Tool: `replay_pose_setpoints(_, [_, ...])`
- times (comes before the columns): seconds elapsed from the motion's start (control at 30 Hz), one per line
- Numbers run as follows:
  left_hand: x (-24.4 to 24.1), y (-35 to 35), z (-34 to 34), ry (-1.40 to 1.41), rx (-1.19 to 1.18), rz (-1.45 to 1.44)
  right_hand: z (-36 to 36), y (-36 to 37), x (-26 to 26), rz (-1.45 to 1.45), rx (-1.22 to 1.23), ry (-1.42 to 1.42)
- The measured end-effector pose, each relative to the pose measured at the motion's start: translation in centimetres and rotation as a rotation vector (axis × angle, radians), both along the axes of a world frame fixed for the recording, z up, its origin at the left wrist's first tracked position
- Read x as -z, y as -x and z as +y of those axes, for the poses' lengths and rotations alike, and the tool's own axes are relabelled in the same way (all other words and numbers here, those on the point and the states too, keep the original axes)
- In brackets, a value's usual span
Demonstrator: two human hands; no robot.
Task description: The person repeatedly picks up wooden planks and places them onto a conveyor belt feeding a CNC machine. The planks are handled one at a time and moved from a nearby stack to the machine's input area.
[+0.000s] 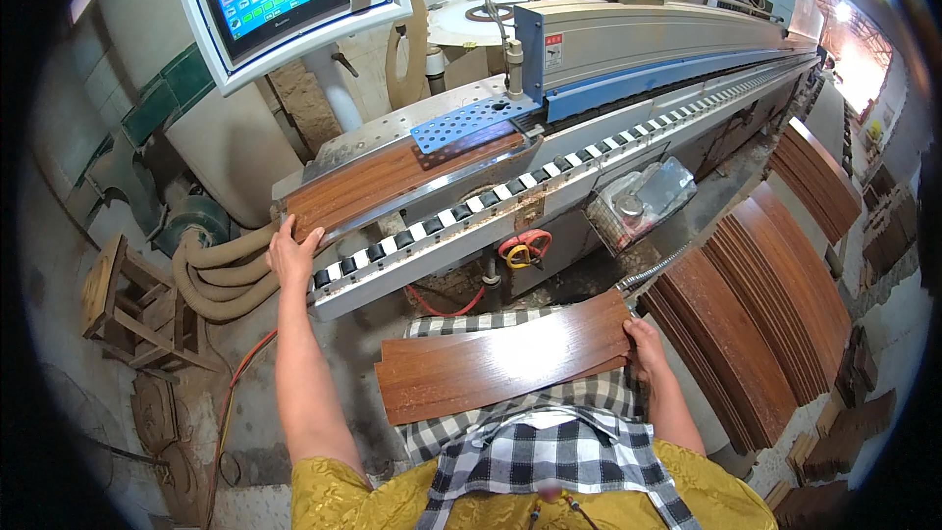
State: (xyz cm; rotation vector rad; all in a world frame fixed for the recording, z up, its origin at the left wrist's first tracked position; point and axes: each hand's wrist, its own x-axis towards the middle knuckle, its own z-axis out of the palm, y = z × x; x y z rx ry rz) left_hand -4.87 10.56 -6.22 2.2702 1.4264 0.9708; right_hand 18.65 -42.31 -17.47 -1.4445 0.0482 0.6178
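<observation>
My left hand (293, 254) is at the near left end of a brown wood-grain board (368, 191), its thumb and fingers about the corner. That board lies flat on the infeed of what looks like an edge-banding machine (625, 44), its far end under a blue perforated guard (471, 121). Across my lap, on a checked apron (544, 449), rest a few overlapping boards (456, 375) of the same kind. My right hand (646, 346) grips their right end, thumb on top and fingers mostly hidden.
A black-and-white roller rail (471, 206) runs along the machine's front. Stacked boards (736, 324) stand to my right. A wire basket (640, 202) and red-handled scissors (526, 246) hang below the rail. At left are a control panel (294, 0), dust hoses (221, 280) and a wooden stool (140, 302).
</observation>
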Motion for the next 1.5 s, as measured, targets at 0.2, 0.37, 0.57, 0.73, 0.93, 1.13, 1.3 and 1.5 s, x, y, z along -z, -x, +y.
replay_pose_setpoints(0.2, [-0.9, -3.6, -2.3, -0.018, -0.009, 0.083, -0.1, 0.3, -0.5, -0.008, -0.023, -0.041])
replay_pose_setpoints(0.37, [-0.4, -6.8, -3.2, -0.002, 0.101, 0.03, -0.4, 0.6, -1.8, -0.021, -0.126, -0.073])
replay_pose_setpoints(0.57, [1.7, -7.5, -1.6, 0.032, 0.252, -0.221, -1.1, 0.7, -1.4, -0.033, -0.195, -0.249])
replay_pose_setpoints(0.73, [2.5, -6.8, -1.0, 0.206, 0.349, -0.678, -1.9, 0.6, -1.0, -0.049, -0.152, -0.399])
replay_pose_setpoints(0.93, [0.3, -2.8, -4.9, 0.247, 0.546, -0.722, -2.0, 0.3, -2.2, -0.053, -0.054, -0.639])
replay_pose_setpoints(1.13, [-3.1, 1.5, -10.7, -0.04, 0.685, -0.194, 2.5, -1.0, -5.6, -0.067, -0.049, -0.697])
replay_pose_setpoints(1.3, [-1.8, 2.5, -10.3, -0.21, 0.553, 0.206, 9.2, -2.0, -8.8, -0.057, -0.134, -0.637])
replay_pose_setpoints(1.5, [-0.3, 3.7, -6.8, -0.125, 0.318, 0.238, 15.2, -2.3, -9.5, 0.221, -0.271, -0.792])
